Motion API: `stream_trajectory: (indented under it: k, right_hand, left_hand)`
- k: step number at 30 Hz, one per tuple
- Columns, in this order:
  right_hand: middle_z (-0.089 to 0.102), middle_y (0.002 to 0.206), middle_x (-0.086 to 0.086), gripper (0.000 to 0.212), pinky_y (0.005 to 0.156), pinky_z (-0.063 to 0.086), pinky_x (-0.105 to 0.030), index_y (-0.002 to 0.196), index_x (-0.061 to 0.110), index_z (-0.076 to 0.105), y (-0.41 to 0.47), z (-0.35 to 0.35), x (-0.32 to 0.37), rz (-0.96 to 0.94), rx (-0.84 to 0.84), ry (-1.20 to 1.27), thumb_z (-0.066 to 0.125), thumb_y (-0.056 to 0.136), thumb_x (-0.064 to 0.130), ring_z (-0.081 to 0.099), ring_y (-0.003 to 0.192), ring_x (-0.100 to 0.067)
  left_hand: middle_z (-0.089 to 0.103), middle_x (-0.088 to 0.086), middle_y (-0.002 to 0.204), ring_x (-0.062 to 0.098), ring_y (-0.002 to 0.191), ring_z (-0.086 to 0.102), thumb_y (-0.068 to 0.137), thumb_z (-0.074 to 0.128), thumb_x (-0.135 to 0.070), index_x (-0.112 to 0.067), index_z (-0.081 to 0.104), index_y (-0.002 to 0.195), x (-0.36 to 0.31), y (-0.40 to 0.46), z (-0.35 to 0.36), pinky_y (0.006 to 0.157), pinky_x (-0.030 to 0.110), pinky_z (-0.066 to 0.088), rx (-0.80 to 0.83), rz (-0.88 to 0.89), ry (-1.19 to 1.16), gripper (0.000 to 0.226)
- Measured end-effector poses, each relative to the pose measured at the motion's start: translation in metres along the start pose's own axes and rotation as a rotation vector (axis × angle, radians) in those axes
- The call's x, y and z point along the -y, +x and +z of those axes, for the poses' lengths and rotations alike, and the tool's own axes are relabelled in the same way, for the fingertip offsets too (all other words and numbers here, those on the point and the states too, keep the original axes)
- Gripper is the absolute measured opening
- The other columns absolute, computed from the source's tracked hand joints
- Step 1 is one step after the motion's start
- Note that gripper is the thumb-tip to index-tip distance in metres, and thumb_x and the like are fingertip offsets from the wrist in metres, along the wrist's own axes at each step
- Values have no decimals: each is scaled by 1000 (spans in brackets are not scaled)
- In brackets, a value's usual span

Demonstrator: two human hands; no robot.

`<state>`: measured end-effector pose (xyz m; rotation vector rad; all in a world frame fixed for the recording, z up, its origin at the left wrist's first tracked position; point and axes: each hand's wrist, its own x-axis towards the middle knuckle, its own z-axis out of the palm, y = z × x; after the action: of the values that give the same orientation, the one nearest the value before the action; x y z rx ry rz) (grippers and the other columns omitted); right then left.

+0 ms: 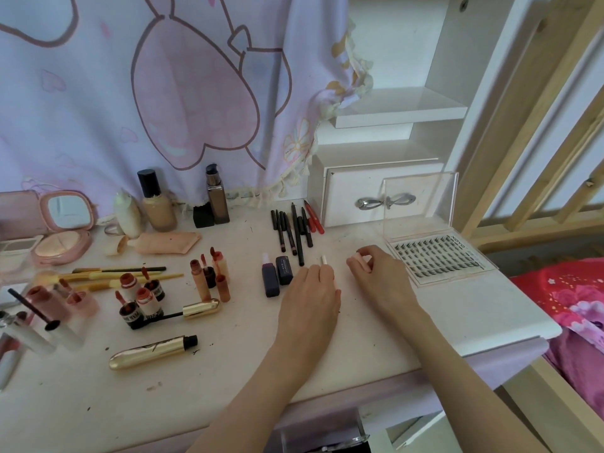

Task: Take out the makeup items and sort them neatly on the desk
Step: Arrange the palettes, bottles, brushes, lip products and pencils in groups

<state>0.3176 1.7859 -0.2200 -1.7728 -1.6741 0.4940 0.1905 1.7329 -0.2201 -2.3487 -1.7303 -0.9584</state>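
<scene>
While the left hand (309, 297) lies palm-down on the tabletop (376, 338) just right of the two small dark bottles (276, 273), its fingers curl round a thin white stick (324, 260) whose tip pokes out past the knuckles. It is too slim and too covered to say what kind of makeup it is. The right hand (379, 269), further right of those bottles and just short of the lash tray (438, 259), pinches a small pink piece (359, 259) between thumb and fingertips; it may be a cap, though that is only a guess.

Judging by size, both pieces are very light and stiff, smooth plastic that could slip or roll if set down carelessly. A hold at the middle of the stick, as it is held at present, looks soundest, and it is best laid flat, parallel to the row of pencils (294, 230) behind the bottles. If the pink piece is its cap, pushing it on straight should avoid bending anything.

Left of the bottles stand open lip tubes (209, 276) with their wands out, a gold tube (153, 351), brushes (124, 276) and a compact (62, 243), less orderly than the pencils. The lash tray, with its clear lid up, looks fragile, so an elbow near it could scatter the lashes. Sorting appears partway done.
</scene>
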Motion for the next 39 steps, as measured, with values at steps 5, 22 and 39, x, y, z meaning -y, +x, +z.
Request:
stream_trajectory:
  k: [5,22,39]
  right_hand:
    - [63,93,-2,43,82,35,-26,124,17,51,17,0,4,83,77,62,56,87,38,56,105,-23]
    - [65,119,-1,27,89,32,-12,117,13,65,-8,-1,-8,-294,42,21,55,92,14,55,110,-17]
    - [44,144,-1,45,114,22,-34,140,15,41,-1,7,-13,-361,162,-158,38,96,4,33,137,-18]
  left_hand:
    - [59,7,67,23,62,56,66,80,-12,-5,57,75,-6,9,9,52,27,43,46,-107,-39,25]
    - [65,12,82,27,73,60,76,71,2,2,67,95,6,12,18,61,29,51,11,-35,-49,19]
    - [29,7,151,17,137,27,97,35,-9,-6,23,145,16,14,39,108,31,22,150,-51,10,50]
